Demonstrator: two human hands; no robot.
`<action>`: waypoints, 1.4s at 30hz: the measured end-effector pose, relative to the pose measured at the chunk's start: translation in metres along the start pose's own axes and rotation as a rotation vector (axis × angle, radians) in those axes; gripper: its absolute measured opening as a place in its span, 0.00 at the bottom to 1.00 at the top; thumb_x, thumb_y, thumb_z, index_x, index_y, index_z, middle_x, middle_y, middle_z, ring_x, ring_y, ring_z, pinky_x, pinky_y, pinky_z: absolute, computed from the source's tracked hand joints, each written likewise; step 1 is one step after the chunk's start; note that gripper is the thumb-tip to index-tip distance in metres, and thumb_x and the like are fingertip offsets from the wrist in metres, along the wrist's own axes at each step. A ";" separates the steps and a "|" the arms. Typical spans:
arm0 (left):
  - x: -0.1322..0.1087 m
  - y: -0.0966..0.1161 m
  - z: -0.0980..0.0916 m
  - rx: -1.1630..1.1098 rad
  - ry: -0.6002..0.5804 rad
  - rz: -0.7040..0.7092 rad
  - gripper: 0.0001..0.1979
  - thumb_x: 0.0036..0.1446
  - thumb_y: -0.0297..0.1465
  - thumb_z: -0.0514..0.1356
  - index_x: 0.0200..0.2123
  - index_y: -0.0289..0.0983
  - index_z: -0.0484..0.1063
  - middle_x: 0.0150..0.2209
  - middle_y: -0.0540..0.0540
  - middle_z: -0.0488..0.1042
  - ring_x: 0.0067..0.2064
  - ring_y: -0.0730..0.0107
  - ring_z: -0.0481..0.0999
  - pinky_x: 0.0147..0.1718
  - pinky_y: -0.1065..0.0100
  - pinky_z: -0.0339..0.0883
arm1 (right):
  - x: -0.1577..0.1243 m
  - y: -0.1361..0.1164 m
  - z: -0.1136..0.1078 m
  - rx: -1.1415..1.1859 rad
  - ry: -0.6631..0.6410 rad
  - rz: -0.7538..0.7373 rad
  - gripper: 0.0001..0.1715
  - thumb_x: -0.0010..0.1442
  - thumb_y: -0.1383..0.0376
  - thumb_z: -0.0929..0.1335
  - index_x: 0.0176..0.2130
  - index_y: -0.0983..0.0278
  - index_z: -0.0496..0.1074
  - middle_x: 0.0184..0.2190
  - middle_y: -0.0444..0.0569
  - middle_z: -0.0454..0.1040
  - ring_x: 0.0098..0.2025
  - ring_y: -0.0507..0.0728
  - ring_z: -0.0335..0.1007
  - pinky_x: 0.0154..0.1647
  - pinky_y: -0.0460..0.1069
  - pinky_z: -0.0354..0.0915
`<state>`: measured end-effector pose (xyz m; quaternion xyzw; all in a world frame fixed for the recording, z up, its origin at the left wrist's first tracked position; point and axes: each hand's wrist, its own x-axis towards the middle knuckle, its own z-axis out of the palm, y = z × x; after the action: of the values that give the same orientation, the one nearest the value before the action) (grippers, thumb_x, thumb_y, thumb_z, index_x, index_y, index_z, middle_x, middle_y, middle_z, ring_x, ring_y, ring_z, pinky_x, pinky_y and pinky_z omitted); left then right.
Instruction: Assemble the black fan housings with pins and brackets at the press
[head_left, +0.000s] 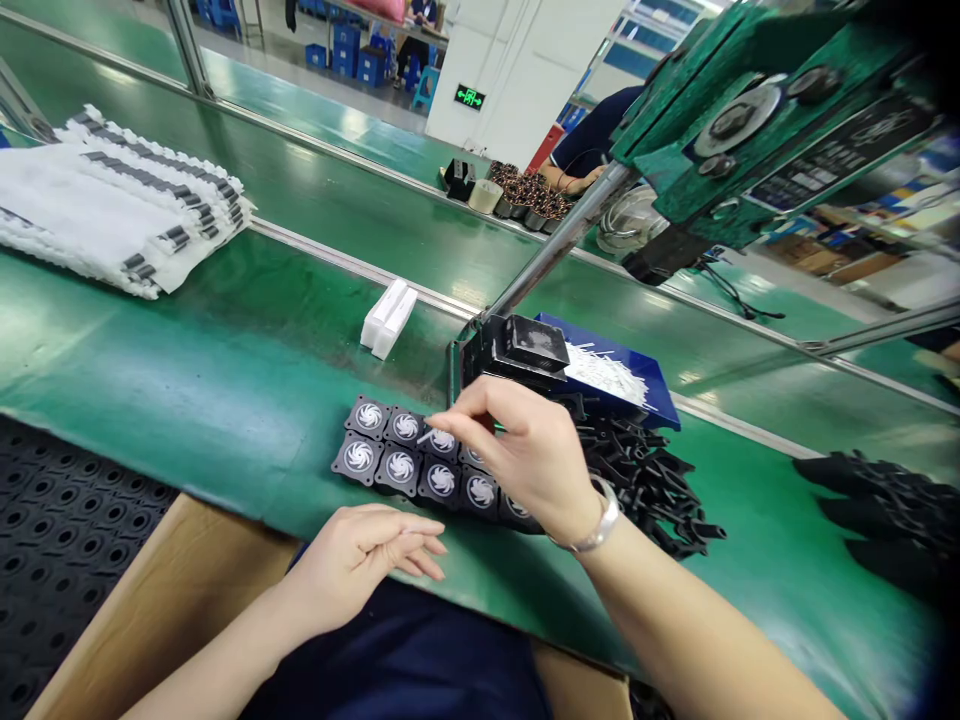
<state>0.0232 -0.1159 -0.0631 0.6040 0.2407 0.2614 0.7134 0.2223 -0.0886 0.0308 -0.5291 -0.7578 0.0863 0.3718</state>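
Landmark: the block of small black fans (400,465) with white swirls, lying flat on the green table (247,400); two rows set close together, the right end partly covered by the right hand. All places below are relative to this block, as the wearer sees it.
Right hand (529,450): above the right part of the block; thumb and fingertips pinched together on a small white stick.
White stick (426,437): held slanting, its free end over the back row near the second and third fans from the left; contact with a fan cannot be told.
Left hand (367,550): on the near side of the block, apart from it and from the right hand; fingers loosely extended, slightly parted.
Bracelet (602,520): silver, on the right wrist.
Black parts (652,490): loose heap to the right of the block.
Blue tray (664,390): beyond the block to the right, holding a pile of white sticks (600,372).
Press (720,130): green head high over the far right side of the block; its steel post (559,240) slants down behind the block.
Black metal block (536,343): just beyond the fans, at the post's foot.
White blocks (388,318): side by side, beyond the block.
Foam stack (97,205): white with dark strips, far left of the block.
Copper coils (529,190): well beyond the block, near a co-worker's hand (577,182).
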 end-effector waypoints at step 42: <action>0.004 -0.002 -0.002 0.028 -0.022 0.014 0.21 0.69 0.40 0.52 0.48 0.32 0.78 0.40 0.38 0.81 0.38 0.65 0.83 0.39 0.65 0.80 | 0.014 0.001 -0.007 -0.292 -0.135 -0.162 0.23 0.66 0.50 0.66 0.31 0.66 0.71 0.25 0.48 0.71 0.29 0.53 0.66 0.31 0.48 0.60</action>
<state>0.0251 -0.1117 -0.0660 0.6182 0.2323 0.2565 0.7057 0.2254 -0.0777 0.0414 -0.5076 -0.8258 -0.0197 0.2450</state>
